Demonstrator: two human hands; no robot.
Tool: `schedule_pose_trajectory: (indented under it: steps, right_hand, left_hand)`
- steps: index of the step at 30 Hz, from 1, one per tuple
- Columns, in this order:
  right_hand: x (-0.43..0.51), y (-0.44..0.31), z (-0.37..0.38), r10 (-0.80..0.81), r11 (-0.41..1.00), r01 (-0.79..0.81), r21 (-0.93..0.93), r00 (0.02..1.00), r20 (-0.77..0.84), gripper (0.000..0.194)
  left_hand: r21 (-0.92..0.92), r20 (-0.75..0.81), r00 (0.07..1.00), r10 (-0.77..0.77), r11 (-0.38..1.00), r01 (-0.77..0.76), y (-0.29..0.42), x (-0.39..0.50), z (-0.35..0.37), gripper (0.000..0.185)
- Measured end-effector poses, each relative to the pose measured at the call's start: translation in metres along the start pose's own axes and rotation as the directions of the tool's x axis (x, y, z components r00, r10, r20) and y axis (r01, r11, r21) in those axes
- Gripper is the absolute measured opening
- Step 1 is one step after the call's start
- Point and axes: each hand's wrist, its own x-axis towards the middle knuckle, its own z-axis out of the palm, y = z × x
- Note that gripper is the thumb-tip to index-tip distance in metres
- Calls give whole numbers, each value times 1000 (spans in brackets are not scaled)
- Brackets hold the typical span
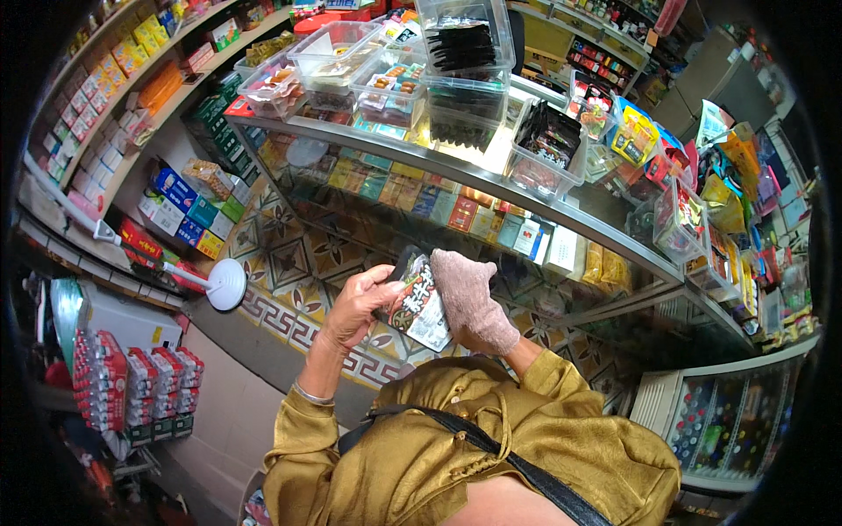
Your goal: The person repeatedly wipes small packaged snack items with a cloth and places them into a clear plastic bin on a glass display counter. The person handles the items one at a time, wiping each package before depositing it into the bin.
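My left hand (362, 302) grips a dark snack packet (421, 306) by its left side, with the thumb lying across the printed front. The packet bears writing and tilts in front of my body. A fuzzy pink cloth mitt or sock (464, 296) covers my right hand (477, 315) down to the wrist. This covered hand rests against the packet's right side, and the fingers inside are hidden. Beyond both hands stands a glass display counter (454, 160) with a metal frame. On its top sits a clear plastic tub of similar dark packets (549, 141).
More clear tubs (388, 85) crowd the counter top. Boxed goods (191, 204) stand on the floor at left, near a white round-ended stand (227, 284). Red-and-white can packs (131, 381) are stacked lower left. A glass-topped chest cooler (730, 407) stands at right.
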Motion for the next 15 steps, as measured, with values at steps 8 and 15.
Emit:
schedule_pose_trajectory:
  steps: [8,15]
  right_hand:
    - [2,36,36,3,985,26,168,986,-169,24]
    - [28,101,42,158,934,-104,343,978,-134,28]
  left_hand:
    - [515,93,985,-146,854,78,-1,51,20,7]
    - [892,176,981,-81,435,-124,46,113,77,14]
